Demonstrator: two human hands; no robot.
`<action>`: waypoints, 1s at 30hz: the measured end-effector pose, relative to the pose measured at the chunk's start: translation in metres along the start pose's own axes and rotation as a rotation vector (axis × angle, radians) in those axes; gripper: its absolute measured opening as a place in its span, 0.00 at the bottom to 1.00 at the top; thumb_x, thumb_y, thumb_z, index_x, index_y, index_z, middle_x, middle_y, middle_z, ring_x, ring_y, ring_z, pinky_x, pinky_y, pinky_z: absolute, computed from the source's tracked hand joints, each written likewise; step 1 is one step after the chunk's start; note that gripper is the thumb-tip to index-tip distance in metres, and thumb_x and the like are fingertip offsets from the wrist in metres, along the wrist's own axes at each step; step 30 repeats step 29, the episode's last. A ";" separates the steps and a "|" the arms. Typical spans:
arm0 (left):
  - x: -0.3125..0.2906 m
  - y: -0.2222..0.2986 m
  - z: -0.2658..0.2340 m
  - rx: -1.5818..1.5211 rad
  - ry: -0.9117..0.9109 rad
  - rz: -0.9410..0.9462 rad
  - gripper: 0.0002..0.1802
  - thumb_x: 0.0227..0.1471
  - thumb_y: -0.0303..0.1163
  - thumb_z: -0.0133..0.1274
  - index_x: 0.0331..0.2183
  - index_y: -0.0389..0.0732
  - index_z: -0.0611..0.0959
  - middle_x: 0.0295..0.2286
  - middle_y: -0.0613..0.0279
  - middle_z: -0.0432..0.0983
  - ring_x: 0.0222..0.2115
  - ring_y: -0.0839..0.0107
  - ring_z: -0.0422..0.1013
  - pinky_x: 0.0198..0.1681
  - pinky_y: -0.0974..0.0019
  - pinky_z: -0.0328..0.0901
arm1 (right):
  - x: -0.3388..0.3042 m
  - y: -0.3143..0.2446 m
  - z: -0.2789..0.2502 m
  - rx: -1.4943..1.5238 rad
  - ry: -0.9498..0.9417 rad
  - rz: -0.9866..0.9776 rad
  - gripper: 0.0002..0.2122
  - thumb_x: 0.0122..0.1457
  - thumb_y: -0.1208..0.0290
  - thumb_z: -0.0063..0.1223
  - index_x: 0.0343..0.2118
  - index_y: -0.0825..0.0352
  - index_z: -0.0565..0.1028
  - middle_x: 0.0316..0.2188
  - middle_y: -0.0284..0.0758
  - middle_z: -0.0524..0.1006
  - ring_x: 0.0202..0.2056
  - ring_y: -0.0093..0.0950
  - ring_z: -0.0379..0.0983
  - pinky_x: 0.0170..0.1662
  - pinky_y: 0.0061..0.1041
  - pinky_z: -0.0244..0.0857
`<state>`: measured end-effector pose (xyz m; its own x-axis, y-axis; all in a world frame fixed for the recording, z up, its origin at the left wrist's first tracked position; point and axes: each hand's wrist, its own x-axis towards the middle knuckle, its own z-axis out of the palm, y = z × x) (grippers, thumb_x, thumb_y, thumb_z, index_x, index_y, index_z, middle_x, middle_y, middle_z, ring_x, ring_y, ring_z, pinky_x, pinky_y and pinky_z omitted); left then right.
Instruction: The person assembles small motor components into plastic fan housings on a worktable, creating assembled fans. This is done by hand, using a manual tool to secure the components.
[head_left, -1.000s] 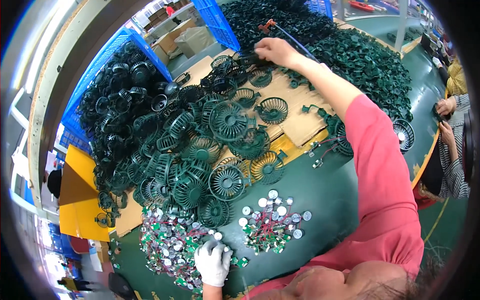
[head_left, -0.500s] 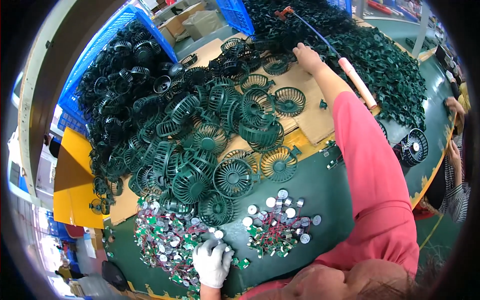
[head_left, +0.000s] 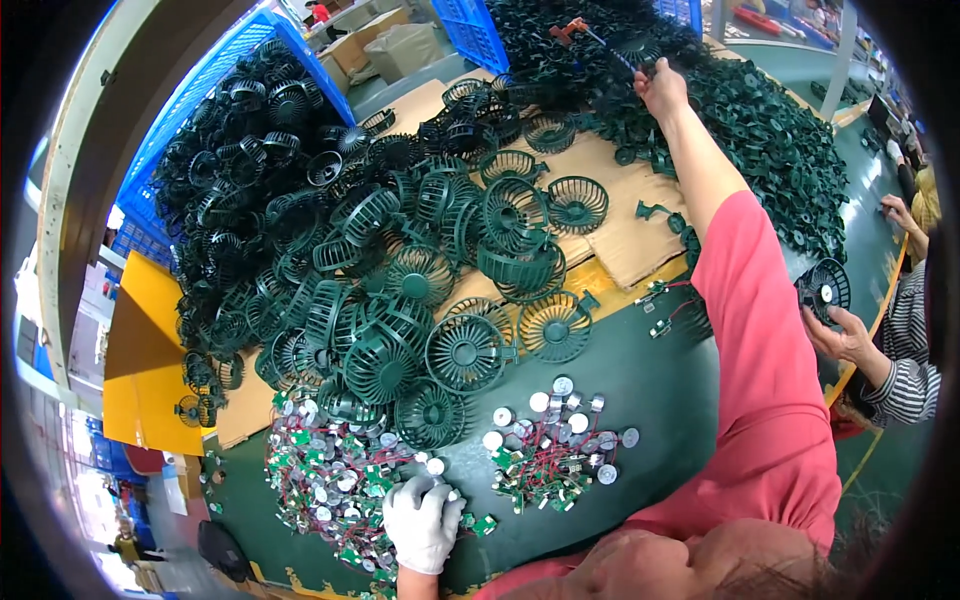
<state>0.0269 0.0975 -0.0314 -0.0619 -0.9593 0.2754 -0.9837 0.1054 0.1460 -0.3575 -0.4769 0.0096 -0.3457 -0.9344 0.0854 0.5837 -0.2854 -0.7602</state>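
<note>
My left hand (head_left: 422, 525), in a white glove, rests with curled fingers at the right edge of a heap of small motors wired to green circuit boards (head_left: 340, 490). What its fingers close on is hidden. A small motor (head_left: 435, 466) lies just beyond the fingertips. Bare and stretched far forward, my right hand (head_left: 662, 92) has its fingers bent together beside the blue rod (head_left: 610, 48) of an orange-headed tool. I cannot make out what is in them. Loose small dark green plastic parts (head_left: 770, 150) heap up beside that hand.
Dark green fan cages (head_left: 385, 370) fill the left and middle. A second motor cluster (head_left: 550, 450) lies right of my glove. Blue crates (head_left: 300, 60) stand behind. At right, a co-worker's hand (head_left: 850, 340) holds a fan cage (head_left: 826, 288). Cardboard (head_left: 640, 245) covers part of the table.
My right hand has moved farther away and to the right. More green parts now show beside my right forearm. A co-worker's hand has taken hold of the fan cage at right. My left hand barely moved.
</note>
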 end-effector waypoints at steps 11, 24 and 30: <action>0.008 0.006 -0.007 -0.001 -0.032 -0.039 0.14 0.39 0.38 0.63 0.31 0.48 0.79 0.36 0.63 0.72 0.38 0.58 0.68 0.43 0.55 0.62 | -0.095 0.105 0.053 -1.517 -0.687 -0.593 0.16 0.52 0.67 0.57 0.41 0.67 0.68 0.44 0.47 0.68 0.45 0.48 0.68 0.47 0.39 0.64; -0.008 -0.002 -0.007 -0.062 0.023 -0.012 0.15 0.41 0.36 0.61 0.33 0.47 0.76 0.34 0.61 0.70 0.36 0.58 0.68 0.43 0.53 0.63 | -0.116 0.101 0.078 -1.207 -0.624 -0.472 0.11 0.52 0.68 0.56 0.31 0.72 0.72 0.25 0.47 0.73 0.32 0.44 0.71 0.36 0.34 0.63; -0.016 0.000 -0.006 0.033 -0.052 -0.072 0.14 0.45 0.41 0.58 0.33 0.46 0.76 0.34 0.58 0.70 0.35 0.56 0.69 0.44 0.53 0.63 | -0.178 0.087 0.166 -1.032 -0.720 -0.642 0.08 0.55 0.70 0.55 0.33 0.69 0.75 0.27 0.39 0.78 0.29 0.26 0.74 0.37 0.24 0.66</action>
